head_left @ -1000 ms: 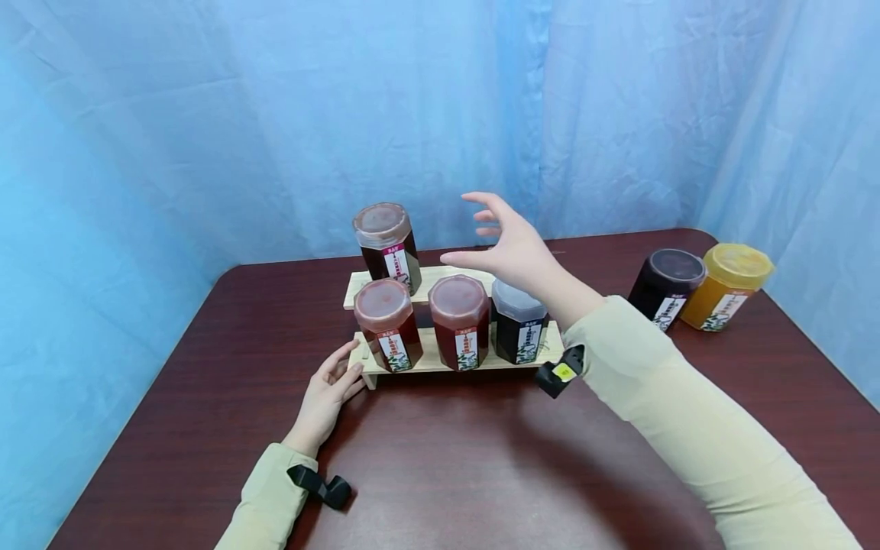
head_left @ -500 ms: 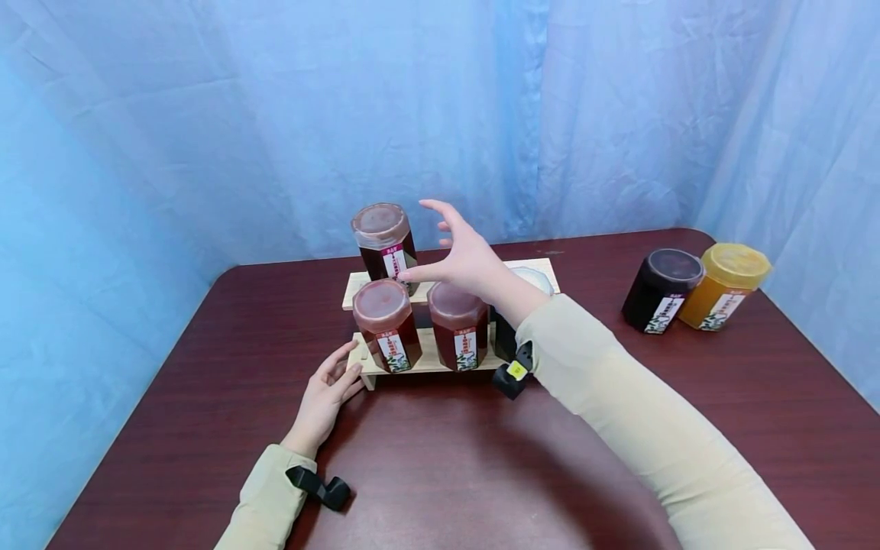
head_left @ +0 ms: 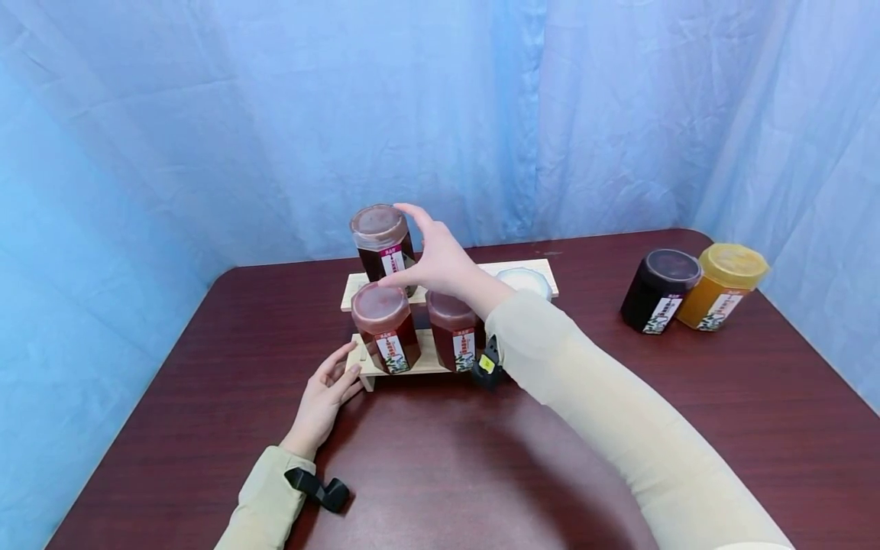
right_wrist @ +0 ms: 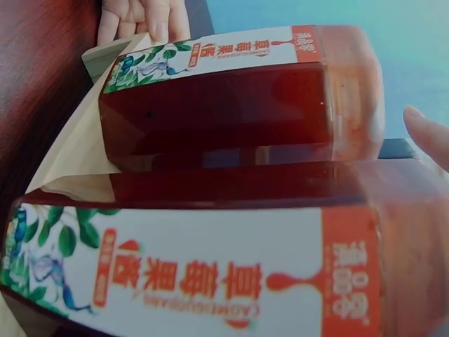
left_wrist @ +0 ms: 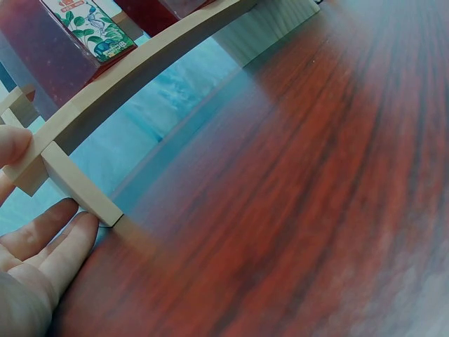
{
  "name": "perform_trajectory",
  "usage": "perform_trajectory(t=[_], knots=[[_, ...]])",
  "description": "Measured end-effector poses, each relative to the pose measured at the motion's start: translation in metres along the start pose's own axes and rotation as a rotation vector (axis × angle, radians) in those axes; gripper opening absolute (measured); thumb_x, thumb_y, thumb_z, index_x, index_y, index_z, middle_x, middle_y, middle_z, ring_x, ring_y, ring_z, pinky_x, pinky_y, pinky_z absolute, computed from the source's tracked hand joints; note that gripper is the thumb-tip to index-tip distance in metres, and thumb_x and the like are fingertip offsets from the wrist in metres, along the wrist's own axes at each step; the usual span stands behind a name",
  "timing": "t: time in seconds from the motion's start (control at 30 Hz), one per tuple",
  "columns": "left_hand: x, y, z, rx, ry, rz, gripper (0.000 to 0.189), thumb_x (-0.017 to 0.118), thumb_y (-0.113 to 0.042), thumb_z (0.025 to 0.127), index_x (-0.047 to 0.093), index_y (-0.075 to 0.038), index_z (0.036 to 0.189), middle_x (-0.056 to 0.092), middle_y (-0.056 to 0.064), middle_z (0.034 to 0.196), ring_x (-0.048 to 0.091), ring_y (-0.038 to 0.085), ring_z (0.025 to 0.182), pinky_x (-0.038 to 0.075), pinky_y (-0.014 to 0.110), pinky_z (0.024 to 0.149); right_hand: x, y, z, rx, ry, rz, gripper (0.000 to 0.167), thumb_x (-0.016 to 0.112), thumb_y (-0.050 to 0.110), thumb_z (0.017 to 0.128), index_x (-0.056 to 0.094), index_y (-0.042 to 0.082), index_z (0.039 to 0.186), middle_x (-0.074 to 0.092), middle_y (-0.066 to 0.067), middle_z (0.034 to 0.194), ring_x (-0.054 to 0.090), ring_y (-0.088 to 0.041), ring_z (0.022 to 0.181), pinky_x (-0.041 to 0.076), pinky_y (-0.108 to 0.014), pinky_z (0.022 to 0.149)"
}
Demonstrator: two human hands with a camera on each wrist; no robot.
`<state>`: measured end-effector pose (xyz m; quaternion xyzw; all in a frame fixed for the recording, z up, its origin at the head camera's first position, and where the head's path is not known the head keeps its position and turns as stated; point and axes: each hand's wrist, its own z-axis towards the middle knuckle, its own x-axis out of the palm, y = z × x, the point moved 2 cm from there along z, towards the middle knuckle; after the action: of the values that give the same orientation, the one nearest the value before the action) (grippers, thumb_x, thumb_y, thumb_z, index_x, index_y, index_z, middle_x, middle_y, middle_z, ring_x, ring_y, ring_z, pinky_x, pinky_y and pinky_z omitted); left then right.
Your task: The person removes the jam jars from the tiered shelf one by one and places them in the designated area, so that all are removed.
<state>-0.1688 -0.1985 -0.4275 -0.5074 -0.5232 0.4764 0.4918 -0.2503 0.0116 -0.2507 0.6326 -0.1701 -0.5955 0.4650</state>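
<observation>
A two-tier wooden rack [head_left: 509, 269] holds jam jars. My left hand [head_left: 323, 401] grips the left end of its lower tier. In the left wrist view, the thumb [left_wrist: 12, 146] lies at the plank's corner and the fingers [left_wrist: 66, 246] bend beside the leg. On the upper tier at left stands a dark jam jar [head_left: 371, 256] with a magenta-topped label. Beside it my right hand [head_left: 447, 263] is spread in a C shape, index fingertip right at the lid. Its thumb overlaps the gap above the left strawberry jam jar [head_left: 388, 328]. Another strawberry jam jar [head_left: 450, 336] stands mid lower tier.
A whitish-lidded jar [head_left: 525, 281] at the lower tier's right is mostly hidden by the right sleeve [head_left: 571, 374]. At the table's right stand a black jar [head_left: 660, 290] and a yellow jar [head_left: 722, 286]. A blue curtain [head_left: 440, 114] hangs behind the table [head_left: 440, 473].
My right hand has moved left across the rack to the upper dark jam jar, its sleeve now covering most of the whitish-lidded jar. The left hand has stayed at the rack.
</observation>
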Motion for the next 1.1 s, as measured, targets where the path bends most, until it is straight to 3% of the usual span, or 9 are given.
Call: perform_trajectory(t=[0.4,0.77,1.1], knots=[[0.000,-0.001,-0.001,-0.003,0.012,-0.015,0.049,0.049,-0.003,0.097,0.036,-0.005,0.144,0.043,0.024,0.137,0.059,0.000,0.099,0.050,0.022,0.085,0.012,0.002,0.011,-0.018,0.025,-0.041,0.101,0.083,0.028,0.071,0.020,0.030,0.149,0.038,-0.011,0.143,0.036,-0.025,0.133,0.039,-0.044,0.103],[-0.001,-0.002,-0.001,-0.007,0.010,-0.013,0.048,0.049,-0.003,0.097,0.037,-0.006,0.143,0.044,0.022,0.136,0.059,0.000,0.099,0.050,0.022,0.085,0.017,0.003,0.016,-0.014,-0.031,-0.043,0.083,0.076,0.018,0.080,0.025,0.027,0.145,0.041,-0.011,0.141,0.045,-0.025,0.126,0.043,-0.041,0.098],[-0.002,-0.001,-0.001,-0.007,0.009,-0.015,0.048,0.049,-0.003,0.097,0.036,-0.005,0.143,0.043,0.023,0.137,0.059,-0.001,0.100,0.050,0.022,0.085,0.018,0.002,0.015,-0.027,-0.057,-0.054,0.080,0.076,0.017,0.080,0.028,0.027,0.144,0.044,-0.010,0.140,0.046,-0.025,0.125,0.044,-0.040,0.096]])
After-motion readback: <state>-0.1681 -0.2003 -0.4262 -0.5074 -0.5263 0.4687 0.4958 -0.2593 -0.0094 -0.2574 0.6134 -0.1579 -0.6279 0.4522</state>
